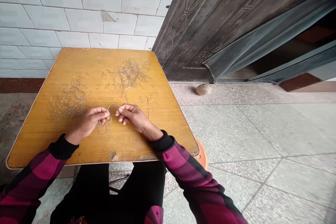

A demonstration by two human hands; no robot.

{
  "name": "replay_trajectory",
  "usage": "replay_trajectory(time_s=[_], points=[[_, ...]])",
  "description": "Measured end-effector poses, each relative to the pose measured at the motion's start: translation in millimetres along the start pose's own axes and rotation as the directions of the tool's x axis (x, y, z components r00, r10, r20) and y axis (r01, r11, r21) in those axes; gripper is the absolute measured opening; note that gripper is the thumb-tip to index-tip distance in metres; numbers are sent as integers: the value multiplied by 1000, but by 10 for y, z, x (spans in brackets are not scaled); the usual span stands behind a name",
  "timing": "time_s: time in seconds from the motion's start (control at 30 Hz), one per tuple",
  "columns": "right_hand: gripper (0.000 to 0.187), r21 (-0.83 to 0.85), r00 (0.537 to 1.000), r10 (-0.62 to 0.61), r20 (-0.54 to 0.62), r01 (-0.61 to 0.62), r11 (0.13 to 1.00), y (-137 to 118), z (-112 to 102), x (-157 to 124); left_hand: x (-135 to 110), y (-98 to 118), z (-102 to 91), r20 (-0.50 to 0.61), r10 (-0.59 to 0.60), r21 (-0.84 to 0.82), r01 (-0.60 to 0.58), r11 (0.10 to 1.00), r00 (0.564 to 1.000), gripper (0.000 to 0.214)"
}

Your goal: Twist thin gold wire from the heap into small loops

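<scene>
Over the near middle of the wooden table [136,140], my left hand [93,119] and my right hand [132,114] face each other. Between them is a thin wire ring [113,104], pinched by the fingertips of both hands. Below my left fingers is another small wire loop [102,131]; whether it hangs from the hand or lies on the wood, I cannot tell. A pile of wire rings [65,103] spreads to the left of my left hand. Farther back lies a tangled heap of wire pieces [130,73], some with a ring and a straight tail.
A single wire with a ring end [144,99] lies right of my hands. White wall tiles [84,21] rise behind the table. To the right stand a dark carved door [199,17] and a hanging grey-green curtain [241,52]. A roundish object [204,89] sits on the floor; an orange stool [202,154] shows under the table.
</scene>
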State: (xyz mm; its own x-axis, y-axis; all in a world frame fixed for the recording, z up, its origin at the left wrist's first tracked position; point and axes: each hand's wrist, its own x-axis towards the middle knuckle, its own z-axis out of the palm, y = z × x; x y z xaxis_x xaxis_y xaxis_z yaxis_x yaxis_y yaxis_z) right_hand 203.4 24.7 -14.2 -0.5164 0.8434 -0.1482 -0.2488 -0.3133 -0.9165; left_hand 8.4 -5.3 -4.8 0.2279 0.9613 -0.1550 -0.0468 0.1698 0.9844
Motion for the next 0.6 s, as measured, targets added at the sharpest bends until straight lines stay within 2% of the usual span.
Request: replay_trajectory(time_s=[0.3, 0.6], points=[[33, 73, 999, 33, -19, -32, 997, 40, 15, 7, -13, 34, 5, 25, 14, 12, -14, 1000, 1000, 20], [33, -9, 999, -23, -29, 23, 1000, 41, 18, 6, -4, -13, -3, 56, 16, 47, -19, 999, 998, 17]])
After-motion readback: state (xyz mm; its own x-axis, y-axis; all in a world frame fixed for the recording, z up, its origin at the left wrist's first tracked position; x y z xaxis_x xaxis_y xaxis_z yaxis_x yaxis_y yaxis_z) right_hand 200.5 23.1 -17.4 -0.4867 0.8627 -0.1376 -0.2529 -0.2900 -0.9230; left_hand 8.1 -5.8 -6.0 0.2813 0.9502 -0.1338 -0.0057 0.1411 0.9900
